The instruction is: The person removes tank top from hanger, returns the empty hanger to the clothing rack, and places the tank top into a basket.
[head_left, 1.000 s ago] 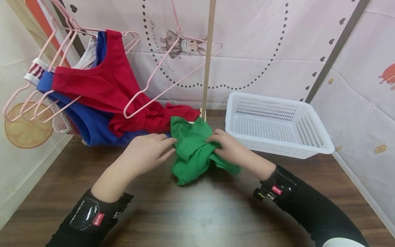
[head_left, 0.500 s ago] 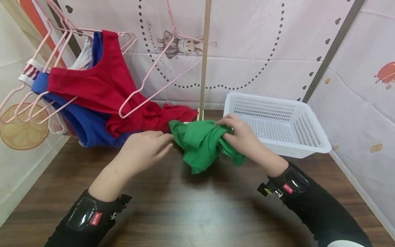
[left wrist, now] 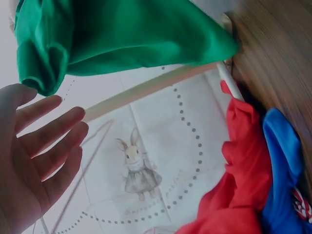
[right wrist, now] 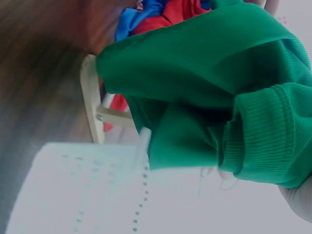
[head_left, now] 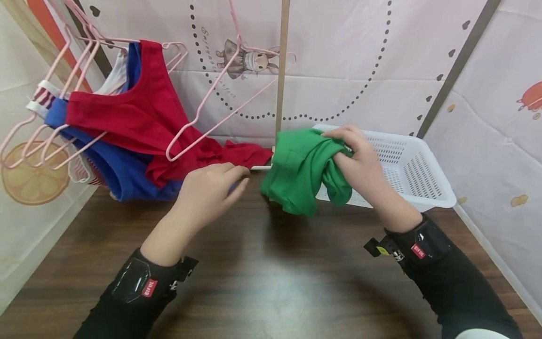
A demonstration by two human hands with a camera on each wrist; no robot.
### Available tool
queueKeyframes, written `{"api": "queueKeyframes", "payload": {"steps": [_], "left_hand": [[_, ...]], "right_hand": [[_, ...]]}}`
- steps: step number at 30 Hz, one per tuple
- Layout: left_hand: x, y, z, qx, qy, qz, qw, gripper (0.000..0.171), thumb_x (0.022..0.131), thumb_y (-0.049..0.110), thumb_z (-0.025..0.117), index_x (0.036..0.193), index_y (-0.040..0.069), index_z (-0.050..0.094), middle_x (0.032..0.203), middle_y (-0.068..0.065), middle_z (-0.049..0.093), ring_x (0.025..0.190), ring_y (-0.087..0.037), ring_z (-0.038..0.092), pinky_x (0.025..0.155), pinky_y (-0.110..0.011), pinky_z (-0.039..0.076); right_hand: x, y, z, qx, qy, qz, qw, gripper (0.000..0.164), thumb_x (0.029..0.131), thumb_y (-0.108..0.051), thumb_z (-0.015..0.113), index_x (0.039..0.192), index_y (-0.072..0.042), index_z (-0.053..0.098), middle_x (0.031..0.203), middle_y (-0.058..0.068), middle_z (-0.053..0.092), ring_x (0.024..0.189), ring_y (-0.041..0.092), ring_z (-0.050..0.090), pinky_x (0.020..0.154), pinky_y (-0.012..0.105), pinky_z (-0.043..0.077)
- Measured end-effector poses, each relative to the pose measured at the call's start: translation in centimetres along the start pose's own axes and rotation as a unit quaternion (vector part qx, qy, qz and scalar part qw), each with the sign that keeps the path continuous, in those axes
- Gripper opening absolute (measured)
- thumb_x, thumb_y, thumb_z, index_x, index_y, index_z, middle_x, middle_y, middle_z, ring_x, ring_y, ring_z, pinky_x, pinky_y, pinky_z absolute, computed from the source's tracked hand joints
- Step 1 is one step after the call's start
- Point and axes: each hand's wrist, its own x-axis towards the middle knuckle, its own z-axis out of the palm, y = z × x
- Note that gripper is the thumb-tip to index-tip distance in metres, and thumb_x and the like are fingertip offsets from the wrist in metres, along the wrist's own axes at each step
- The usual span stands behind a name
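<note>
A bunched green garment point(head_left: 300, 165) hangs from my right hand point(head_left: 360, 160), whose fingers and thumb pinch its upper right part. It is lifted over the table and overlaps the left end of the white basket point(head_left: 417, 169) in the head view. In the right wrist view, a ribbed band point(right wrist: 265, 131) of the green cloth shows. My left hand point(head_left: 211, 193) is held to the left of the cloth with nothing in it. The left wrist view shows its fingers point(left wrist: 53, 131) spread loosely below the green cloth.
A bare pink hanger point(head_left: 199, 113) hangs in front of a wooden post point(head_left: 280, 84). At the left, a red top point(head_left: 139, 110), a blue garment point(head_left: 123, 174) and a striped one point(head_left: 44, 96) hang on pink hangers, their lower ends bunched at the brown table point(head_left: 254, 282).
My right hand has lifted the green garment off the table and carried it right, up to the basket. My left hand has come away from the cloth and shifted slightly.
</note>
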Motion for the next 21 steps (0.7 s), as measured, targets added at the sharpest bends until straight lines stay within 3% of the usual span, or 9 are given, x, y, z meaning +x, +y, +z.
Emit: {"api": "queueKeyframes", "payload": {"steps": [10,16,21], "left_hand": [[1.7,0.8,0.6,-0.015,0.052,0.003,0.9985,0.019,0.090,0.024,0.065,0.100,0.009,0.070,0.081,-0.003,0.068,0.067,-0.020,0.062,0.053,-0.031,0.048],[2.9,1.4,0.8,-0.007,0.043,0.007,0.9990,0.018,0.091,0.024,0.060,0.099,0.010,0.070,0.083,-0.001,0.068,0.070,-0.019,0.063,0.053,-0.031,0.048],[4.0,1.8,1.0,-0.010,0.041,0.005,0.9991,0.019,0.092,0.024,0.060,0.101,0.011,0.070,0.087,-0.002,0.069,0.076,-0.020,0.065,0.056,-0.032,0.049]], "right_hand": [[1.3,-1.2,-2.8,0.045,0.130,0.004,0.990,0.030,0.086,0.011,0.054,0.109,0.002,0.070,0.101,-0.002,0.064,0.101,0.012,0.055,0.089,0.025,0.041],[1.7,-2.7,-4.4,0.049,0.205,0.006,0.978,0.030,0.087,0.013,0.050,0.105,0.004,0.071,0.096,-0.004,0.065,0.099,0.014,0.057,0.086,0.023,0.043],[2.3,-1.5,-5.8,0.046,0.240,0.011,0.970,0.030,0.090,0.009,0.051,0.106,-0.003,0.074,0.099,-0.002,0.064,0.097,0.016,0.059,0.084,0.023,0.043]]}}
